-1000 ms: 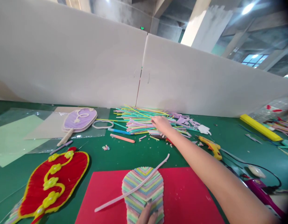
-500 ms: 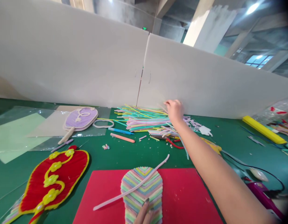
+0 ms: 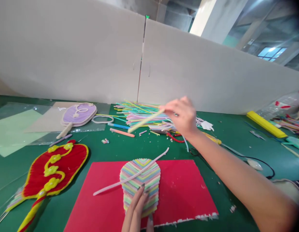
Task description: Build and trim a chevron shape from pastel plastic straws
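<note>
My right hand [image 3: 182, 116] is raised in front of the pile of pipe cleaners [image 3: 139, 116], its fingers pinched on one end of a pale yellow pipe cleaner [image 3: 146, 121], which slants down to the left. My left hand [image 3: 136, 207] lies with outstretched fingers on the lower part of a striped pastel fan-shaped panel [image 3: 142, 175] made of pipe cleaners in V-shaped rows. Across the panel's upper part runs a loose pale pink pipe cleaner [image 3: 110, 187], sticking out at both sides. Beneath the panel is a red sheet [image 3: 183, 190] with a ragged white lower edge.
At left lie a red fan [image 3: 67, 164] with yellow flowers and a lilac fan [image 3: 80, 112] on clear plastic. A blue pen [image 3: 119, 126] and an orange pen [image 3: 122, 132] lie before the pile. Red-handled pliers [image 3: 174, 138], a cable and a yellow bar [image 3: 265, 124] are at right; a grey partition [image 3: 91, 58] stands behind.
My right hand has come back from the pile with the yellow pipe cleaner. The view has shifted, and more of my left hand and of the red sheet shows.
</note>
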`<state>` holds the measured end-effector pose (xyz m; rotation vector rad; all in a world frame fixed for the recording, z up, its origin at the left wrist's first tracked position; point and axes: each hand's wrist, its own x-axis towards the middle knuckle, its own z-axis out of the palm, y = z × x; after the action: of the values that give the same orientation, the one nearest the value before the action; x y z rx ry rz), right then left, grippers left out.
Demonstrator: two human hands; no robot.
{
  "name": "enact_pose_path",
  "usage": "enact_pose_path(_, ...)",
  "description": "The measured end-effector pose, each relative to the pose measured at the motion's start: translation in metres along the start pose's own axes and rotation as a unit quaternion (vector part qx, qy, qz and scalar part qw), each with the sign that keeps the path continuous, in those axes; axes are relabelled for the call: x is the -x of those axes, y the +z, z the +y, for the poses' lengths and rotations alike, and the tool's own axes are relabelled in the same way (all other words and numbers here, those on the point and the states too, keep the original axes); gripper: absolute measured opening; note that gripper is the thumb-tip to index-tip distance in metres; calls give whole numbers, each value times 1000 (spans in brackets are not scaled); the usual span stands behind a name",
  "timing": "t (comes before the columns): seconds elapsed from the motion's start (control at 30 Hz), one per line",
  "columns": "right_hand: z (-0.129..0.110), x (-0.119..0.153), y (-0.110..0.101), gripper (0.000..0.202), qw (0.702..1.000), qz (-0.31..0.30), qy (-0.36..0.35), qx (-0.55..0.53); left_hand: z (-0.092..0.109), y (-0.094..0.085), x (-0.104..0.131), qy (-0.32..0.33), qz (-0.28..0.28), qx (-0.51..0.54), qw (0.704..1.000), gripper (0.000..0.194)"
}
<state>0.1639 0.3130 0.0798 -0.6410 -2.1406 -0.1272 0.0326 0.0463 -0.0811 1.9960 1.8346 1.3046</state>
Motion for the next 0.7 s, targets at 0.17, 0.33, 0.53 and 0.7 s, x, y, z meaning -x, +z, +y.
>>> enact_pose_path(0.17,-23,93,-12,18,976,-169,-75,-118,8,-10,-8,16,23,-40,999,66)
enact_pose_path(0.33,-29,137,-27,24,947,-268,-96,-147,33,-17,3,53,-5,-90,994,55)
enact_pose_path(0.53,-35,149,-19,29,929,-333,-108,-121,43,-11,-5,217,-99,-219,946,38)
enact_pose_path(0.7,-30,137,-16,22,885,-399,-12,-240,44,-8,-5,228,-100,-258,934,34)
